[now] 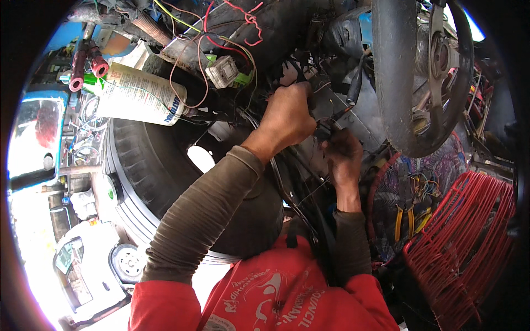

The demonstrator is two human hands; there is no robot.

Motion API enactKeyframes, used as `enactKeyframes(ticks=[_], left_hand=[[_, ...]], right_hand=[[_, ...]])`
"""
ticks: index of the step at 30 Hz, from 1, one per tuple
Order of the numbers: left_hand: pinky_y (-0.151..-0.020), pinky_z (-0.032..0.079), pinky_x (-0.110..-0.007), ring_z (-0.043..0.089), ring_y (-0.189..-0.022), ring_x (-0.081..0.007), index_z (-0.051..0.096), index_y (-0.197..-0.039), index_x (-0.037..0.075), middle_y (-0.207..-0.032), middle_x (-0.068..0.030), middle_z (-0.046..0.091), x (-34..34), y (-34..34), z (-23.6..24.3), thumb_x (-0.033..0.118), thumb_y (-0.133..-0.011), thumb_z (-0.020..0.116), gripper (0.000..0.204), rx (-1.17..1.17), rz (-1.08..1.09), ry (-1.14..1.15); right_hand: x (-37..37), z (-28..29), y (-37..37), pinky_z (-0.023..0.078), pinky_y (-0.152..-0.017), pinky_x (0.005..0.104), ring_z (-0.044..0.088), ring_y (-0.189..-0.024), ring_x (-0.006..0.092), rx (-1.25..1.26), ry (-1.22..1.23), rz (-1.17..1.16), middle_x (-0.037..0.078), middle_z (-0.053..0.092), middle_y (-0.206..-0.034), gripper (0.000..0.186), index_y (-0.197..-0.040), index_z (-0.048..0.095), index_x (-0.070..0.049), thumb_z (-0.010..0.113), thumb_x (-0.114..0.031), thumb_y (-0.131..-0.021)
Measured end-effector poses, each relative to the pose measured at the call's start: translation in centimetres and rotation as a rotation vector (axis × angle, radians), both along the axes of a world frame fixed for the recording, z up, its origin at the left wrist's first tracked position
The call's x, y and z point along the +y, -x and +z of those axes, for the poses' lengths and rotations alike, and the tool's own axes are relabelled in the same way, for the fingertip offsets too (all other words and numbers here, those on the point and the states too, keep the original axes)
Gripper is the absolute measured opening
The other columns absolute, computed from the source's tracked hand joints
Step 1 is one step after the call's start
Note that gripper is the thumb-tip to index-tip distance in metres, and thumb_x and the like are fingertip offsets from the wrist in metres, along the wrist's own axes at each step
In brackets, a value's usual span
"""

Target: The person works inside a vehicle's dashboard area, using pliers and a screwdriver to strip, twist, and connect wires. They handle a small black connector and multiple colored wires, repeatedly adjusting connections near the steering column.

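While both hands work in the dark space left of the steering wheel, the step under way looks like sorting or joining wiring, judging by where the fingers meet. The left hand is curled with its back to the camera; its fingertips are hidden, so I cannot tell whether its grip is spread or pinching something. The right hand sits lower and just beside it, its grip seemingly pinching the thin wires between the two hands. Black cables run down below the left wrist, and a pale connector block hangs on loose leads up to the left. The next move seems to call for one hand steadying the thin wires while the other works their ends, without tugging neighbouring strands. Yellow-handled pliers rest to the right, apart from both hands.
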State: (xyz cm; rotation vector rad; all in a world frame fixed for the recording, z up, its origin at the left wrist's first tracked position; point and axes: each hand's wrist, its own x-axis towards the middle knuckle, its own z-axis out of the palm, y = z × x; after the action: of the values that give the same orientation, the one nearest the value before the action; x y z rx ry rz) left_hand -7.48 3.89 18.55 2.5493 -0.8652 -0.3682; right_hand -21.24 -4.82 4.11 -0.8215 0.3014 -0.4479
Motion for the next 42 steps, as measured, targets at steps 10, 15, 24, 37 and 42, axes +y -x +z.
enactKeyframes(ticks=[10, 15, 24, 37, 42], left_hand=[[-0.083, 0.057, -0.047, 0.070, -0.097, -0.0426, 0.069, -0.115, 0.002, -0.099, -0.0230, 0.073, 1.0, -1.1, -0.2, -0.001, -0.073, 0.074, 0.043, -0.083, -0.386, 0.099], [-0.082, 0.057, -0.048, 0.071, -0.094, -0.0429, 0.068, -0.110, 0.002, -0.096, -0.0228, 0.073, 0.8, -0.7, -0.4, -0.002, -0.069, 0.073, 0.041, -0.099, -0.334, 0.135], [-0.083, 0.057, -0.051, 0.069, -0.095, -0.0472, 0.063, -0.110, -0.002, -0.093, -0.0283, 0.071, 0.0, 0.3, -0.5, -0.002, -0.068, 0.071, 0.042, -0.119, -0.177, 0.063], [-0.086, 0.056, -0.050, 0.069, -0.100, -0.0459, 0.066, -0.113, -0.003, -0.099, -0.0288, 0.071, 0.3, 0.6, -1.2, 0.001, -0.068, 0.073, 0.045, -0.040, -0.143, 0.134], [-0.087, 0.057, -0.046, 0.070, -0.100, -0.0437, 0.071, -0.112, -0.001, -0.100, -0.0274, 0.072, 0.5, 0.1, -0.7, 0.001, -0.069, 0.075, 0.043, 0.019, -0.129, 0.088]], right_hand=[[0.1, 0.2, -0.7, 0.054, -0.083, 0.0292, 0.068, -0.091, 0.0146, -0.145, -0.085, -0.028, 0.008, 0.072, -0.103, 0.020, -0.094, 0.064, -0.003, 0.077, 0.007, -0.083], [0.1, -0.2, -0.6, 0.054, -0.080, 0.0294, 0.067, -0.086, 0.0146, -0.126, -0.078, -0.021, 0.007, 0.071, -0.100, 0.022, -0.096, 0.064, -0.003, 0.072, 0.011, -0.082], [0.4, -0.2, -0.3, 0.054, -0.080, 0.0295, 0.066, -0.088, 0.0133, -0.047, -0.008, -0.048, 0.006, 0.070, -0.101, 0.023, -0.096, 0.064, -0.004, 0.071, 0.013, -0.081], [0.6, 0.0, 0.7, 0.052, -0.085, 0.0281, 0.064, -0.090, 0.0115, 0.041, 0.050, -0.002, 0.003, 0.069, -0.098, 0.024, -0.093, 0.065, -0.005, 0.076, 0.012, -0.080], [1.5, 0.4, 0.4, 0.051, -0.088, 0.0282, 0.064, -0.092, 0.0116, 0.060, -0.013, -0.054, 0.003, 0.070, -0.101, 0.026, -0.095, 0.065, -0.005, 0.078, 0.011, -0.079]])
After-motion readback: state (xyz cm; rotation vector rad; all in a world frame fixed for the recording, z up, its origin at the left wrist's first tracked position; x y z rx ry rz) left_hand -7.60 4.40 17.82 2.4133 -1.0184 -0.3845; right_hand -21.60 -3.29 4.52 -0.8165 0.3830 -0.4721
